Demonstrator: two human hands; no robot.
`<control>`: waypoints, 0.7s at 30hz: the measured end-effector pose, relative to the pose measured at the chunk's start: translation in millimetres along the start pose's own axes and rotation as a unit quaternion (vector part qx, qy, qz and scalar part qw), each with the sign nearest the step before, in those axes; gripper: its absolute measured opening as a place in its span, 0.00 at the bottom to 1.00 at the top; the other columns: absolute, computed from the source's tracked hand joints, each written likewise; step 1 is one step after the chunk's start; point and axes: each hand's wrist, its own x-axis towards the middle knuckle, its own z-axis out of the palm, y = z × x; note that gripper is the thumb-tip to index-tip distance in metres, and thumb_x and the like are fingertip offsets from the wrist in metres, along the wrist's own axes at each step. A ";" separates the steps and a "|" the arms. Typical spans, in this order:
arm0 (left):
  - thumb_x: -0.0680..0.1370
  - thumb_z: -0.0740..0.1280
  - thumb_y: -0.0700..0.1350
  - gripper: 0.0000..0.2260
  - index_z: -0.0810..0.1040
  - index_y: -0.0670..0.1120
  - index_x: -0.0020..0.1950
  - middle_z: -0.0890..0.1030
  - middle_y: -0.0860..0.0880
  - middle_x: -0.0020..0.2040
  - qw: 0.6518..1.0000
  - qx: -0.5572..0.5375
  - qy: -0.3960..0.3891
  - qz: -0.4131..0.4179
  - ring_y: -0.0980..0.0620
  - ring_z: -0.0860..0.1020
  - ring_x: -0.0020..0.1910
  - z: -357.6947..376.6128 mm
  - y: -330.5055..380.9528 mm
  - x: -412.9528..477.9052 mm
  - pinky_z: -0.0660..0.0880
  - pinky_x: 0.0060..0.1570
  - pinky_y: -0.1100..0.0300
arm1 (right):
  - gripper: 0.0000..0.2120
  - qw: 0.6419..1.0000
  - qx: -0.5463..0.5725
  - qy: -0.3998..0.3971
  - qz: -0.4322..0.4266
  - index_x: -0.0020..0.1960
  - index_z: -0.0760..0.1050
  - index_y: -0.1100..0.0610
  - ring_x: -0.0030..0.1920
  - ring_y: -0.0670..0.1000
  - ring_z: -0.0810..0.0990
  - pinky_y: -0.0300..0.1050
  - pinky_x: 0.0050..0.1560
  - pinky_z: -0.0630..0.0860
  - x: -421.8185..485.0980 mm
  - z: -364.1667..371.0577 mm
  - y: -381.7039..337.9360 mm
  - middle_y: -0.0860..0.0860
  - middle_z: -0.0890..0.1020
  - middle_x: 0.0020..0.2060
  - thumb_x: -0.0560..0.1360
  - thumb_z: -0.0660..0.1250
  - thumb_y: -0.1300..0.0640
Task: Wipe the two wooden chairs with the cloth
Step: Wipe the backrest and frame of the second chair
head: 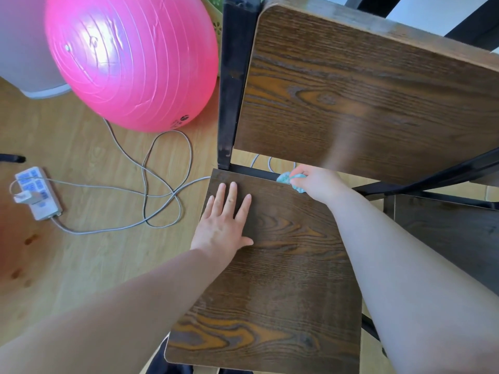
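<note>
A dark wooden chair with a black metal frame fills the middle; its seat (280, 279) is below me and its backrest (364, 98) rises behind. My left hand (224, 222) lies flat, fingers spread, on the seat's far left corner. My right hand (316, 182) is closed on a crumpled light blue cloth (285, 179) and presses it against the seat's back edge, under the backrest. Part of a second dark wooden seat (453, 236) shows at the right, partly hidden by my right forearm.
A large pink exercise ball (129, 58) rests on the light wooden floor left of the chair. A white power strip (37, 193) and loops of grey cable (162, 184) lie on the floor. A grey-white object (24, 49) stands at top left.
</note>
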 end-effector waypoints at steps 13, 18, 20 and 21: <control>0.81 0.58 0.62 0.44 0.30 0.43 0.77 0.29 0.36 0.77 0.999 0.021 -0.038 -0.033 0.35 0.30 0.76 12.7 6.7 -7.5 0.37 0.76 0.41 | 0.15 0.985 -0.136 -0.091 -0.054 0.62 0.76 0.56 0.54 0.57 0.77 0.44 0.49 0.69 2.5 41.0 -129.2 0.56 0.80 0.57 0.84 0.52 0.56; 0.82 0.58 0.61 0.44 0.27 0.43 0.74 0.29 0.36 0.77 0.998 0.025 -0.044 -0.041 0.34 0.30 0.76 13.0 9.1 -6.8 0.37 0.76 0.40 | 0.14 0.987 -0.057 -0.145 -0.029 0.51 0.73 0.54 0.44 0.54 0.71 0.45 0.47 0.64 7.2 46.8 -143.7 0.50 0.72 0.37 0.83 0.51 0.50; 0.82 0.58 0.61 0.44 0.27 0.43 0.74 0.29 0.36 0.77 0.997 0.026 -0.048 -0.046 0.34 0.30 0.76 12.8 10.6 -5.9 0.37 0.76 0.40 | 0.13 0.989 -0.018 -0.148 -0.014 0.52 0.70 0.54 0.45 0.55 0.70 0.46 0.51 0.64 5.4 44.7 -147.4 0.50 0.69 0.36 0.84 0.48 0.52; 0.82 0.58 0.61 0.44 0.27 0.43 0.74 0.28 0.36 0.76 0.997 0.026 -0.051 -0.048 0.34 0.30 0.76 12.7 11.3 -5.3 0.37 0.76 0.40 | 0.14 0.988 -0.003 -0.156 -0.016 0.48 0.69 0.53 0.44 0.54 0.70 0.47 0.52 0.65 6.3 44.7 -147.1 0.50 0.70 0.36 0.84 0.49 0.50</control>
